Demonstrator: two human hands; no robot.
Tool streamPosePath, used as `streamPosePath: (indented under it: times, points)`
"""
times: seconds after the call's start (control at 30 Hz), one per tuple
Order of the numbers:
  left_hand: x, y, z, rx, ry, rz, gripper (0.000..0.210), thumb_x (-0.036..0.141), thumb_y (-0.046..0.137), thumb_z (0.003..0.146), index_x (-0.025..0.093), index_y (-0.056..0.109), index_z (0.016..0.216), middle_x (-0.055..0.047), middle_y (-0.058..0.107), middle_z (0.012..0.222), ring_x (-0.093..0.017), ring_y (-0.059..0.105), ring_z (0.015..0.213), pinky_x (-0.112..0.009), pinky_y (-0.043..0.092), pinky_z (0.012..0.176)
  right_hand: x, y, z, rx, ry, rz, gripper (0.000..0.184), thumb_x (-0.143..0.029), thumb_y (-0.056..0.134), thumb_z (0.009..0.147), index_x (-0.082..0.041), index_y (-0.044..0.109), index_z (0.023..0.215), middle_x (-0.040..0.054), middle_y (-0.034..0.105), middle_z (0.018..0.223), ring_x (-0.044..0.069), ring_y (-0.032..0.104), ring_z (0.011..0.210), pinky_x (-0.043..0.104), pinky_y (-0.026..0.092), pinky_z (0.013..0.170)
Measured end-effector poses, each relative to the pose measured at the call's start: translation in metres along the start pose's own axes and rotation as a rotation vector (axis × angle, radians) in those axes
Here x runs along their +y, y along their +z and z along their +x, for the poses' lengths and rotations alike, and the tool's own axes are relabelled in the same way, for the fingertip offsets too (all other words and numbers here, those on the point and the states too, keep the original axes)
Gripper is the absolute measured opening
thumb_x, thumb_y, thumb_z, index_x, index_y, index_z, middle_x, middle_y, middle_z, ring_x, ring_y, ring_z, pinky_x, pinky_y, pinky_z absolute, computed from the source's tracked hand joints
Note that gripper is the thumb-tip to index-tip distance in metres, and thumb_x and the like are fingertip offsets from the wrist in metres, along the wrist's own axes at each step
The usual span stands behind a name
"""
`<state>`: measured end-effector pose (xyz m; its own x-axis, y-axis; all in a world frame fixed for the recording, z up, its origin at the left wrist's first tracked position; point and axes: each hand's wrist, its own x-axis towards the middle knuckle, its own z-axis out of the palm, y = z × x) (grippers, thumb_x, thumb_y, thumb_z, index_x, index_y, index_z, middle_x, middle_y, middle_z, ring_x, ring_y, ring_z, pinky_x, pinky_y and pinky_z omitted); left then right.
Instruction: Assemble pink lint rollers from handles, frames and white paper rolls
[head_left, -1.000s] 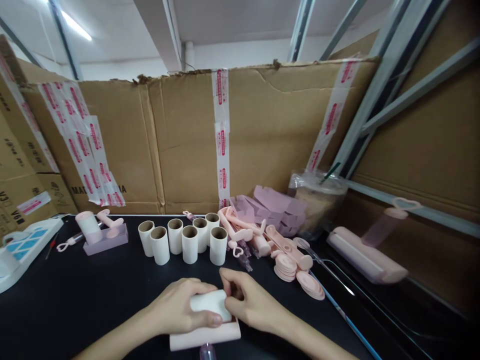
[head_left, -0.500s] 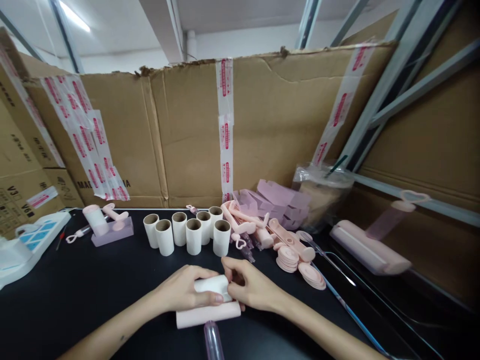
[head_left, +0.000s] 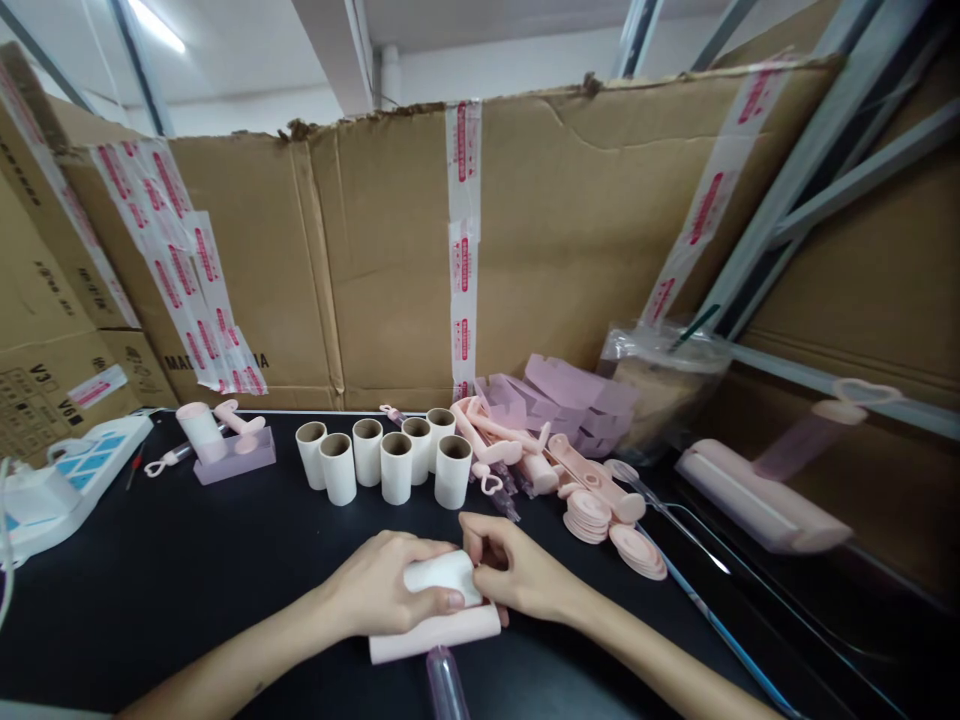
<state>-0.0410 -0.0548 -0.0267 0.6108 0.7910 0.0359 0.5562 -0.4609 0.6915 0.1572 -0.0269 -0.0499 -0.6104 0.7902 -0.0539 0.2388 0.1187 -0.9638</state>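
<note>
A white lint-roller refill (head_left: 442,577) lies on its side in my left hand (head_left: 390,585), thumb in front and fingers behind. My right hand (head_left: 517,570) is closed in a pinch at the right end of that roll; what lies between the fingertips is too small to make out. Just below the roll, touching or nearly touching it, is a pink lint-roller casing (head_left: 435,634). A clear purple handle (head_left: 446,685) extends from the casing toward me. Behind my hands stand several white paper rolls (head_left: 396,470) with brown cores, upright on the black tabletop.
To the right are pink plastic parts (head_left: 585,475), stacked pink discs (head_left: 587,515), purple sleeves (head_left: 570,400) and tweezers (head_left: 682,525). A large pink lint roller (head_left: 765,495) stands at far right. Left are a power strip (head_left: 90,480) and a purple tray (head_left: 236,458). Cardboard (head_left: 375,260) walls the back.
The whole view has shifted slightly, so everything sits farther right in it. Both hands keep the same hold on the white roll, with hardly any movement of the fingers.
</note>
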Motion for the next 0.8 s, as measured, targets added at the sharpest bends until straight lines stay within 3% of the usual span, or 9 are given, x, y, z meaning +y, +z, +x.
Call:
streamPosePath:
  times: [0.27, 0.4, 0.57, 0.7, 0.8]
  points:
    - [0.008, 0.001, -0.001, 0.094, 0.004, 0.162, 0.028, 0.039, 0.052, 0.083, 0.025, 0.062, 0.105, -0.001, 0.068, 0.085, -0.022, 0.063, 0.079, -0.026, 0.044, 0.072, 0.003, -0.002, 0.001, 0.006, 0.025, 0.077, 0.016, -0.009, 0.048, 0.06, -0.021, 0.037, 0.064, -0.0125, 0.043, 0.048, 0.005, 0.048, 0.033, 0.013, 0.033, 0.029]
    - [0.002, -0.001, 0.0, 0.223, 0.007, 0.045, 0.032, 0.034, 0.052, 0.084, 0.021, 0.059, 0.112, -0.003, 0.069, 0.095, -0.02, 0.063, 0.083, -0.025, 0.046, 0.075, 0.001, 0.002, -0.001, -0.035, 0.066, 0.15, 0.017, -0.011, 0.049, 0.062, -0.02, 0.037, 0.068, -0.0092, 0.054, 0.056, 0.007, 0.055, 0.035, 0.013, 0.034, 0.03]
    - [-0.007, 0.004, 0.003, 0.365, -0.056, -0.054, 0.04, 0.035, 0.059, 0.079, 0.02, 0.056, 0.116, -0.005, 0.065, 0.112, -0.023, 0.061, 0.098, -0.03, 0.045, 0.087, 0.005, 0.006, -0.003, 0.02, 0.063, 0.219, 0.025, -0.012, 0.047, 0.062, -0.023, 0.031, 0.078, -0.0084, 0.059, 0.065, 0.006, 0.055, 0.032, 0.012, 0.035, 0.03]
    - [-0.012, 0.003, 0.003, 0.567, -0.016, -0.151, 0.04, 0.033, 0.058, 0.081, 0.019, 0.05, 0.118, -0.007, 0.061, 0.115, -0.022, 0.059, 0.101, -0.031, 0.045, 0.089, 0.01, 0.002, -0.002, 0.07, 0.052, 0.138, 0.026, -0.012, 0.044, 0.065, -0.024, 0.031, 0.084, -0.0088, 0.058, 0.069, 0.006, 0.056, 0.035, 0.013, 0.037, 0.033]
    - [-0.012, -0.007, 0.0, 0.651, 0.098, -0.083, 0.04, 0.032, 0.06, 0.081, 0.02, 0.05, 0.118, -0.008, 0.061, 0.114, -0.022, 0.058, 0.103, -0.032, 0.045, 0.09, 0.004, -0.007, -0.003, 0.127, 0.071, -0.073, 0.019, -0.011, 0.045, 0.069, -0.022, 0.04, 0.084, -0.0072, 0.058, 0.066, 0.006, 0.056, 0.038, 0.015, 0.037, 0.035]
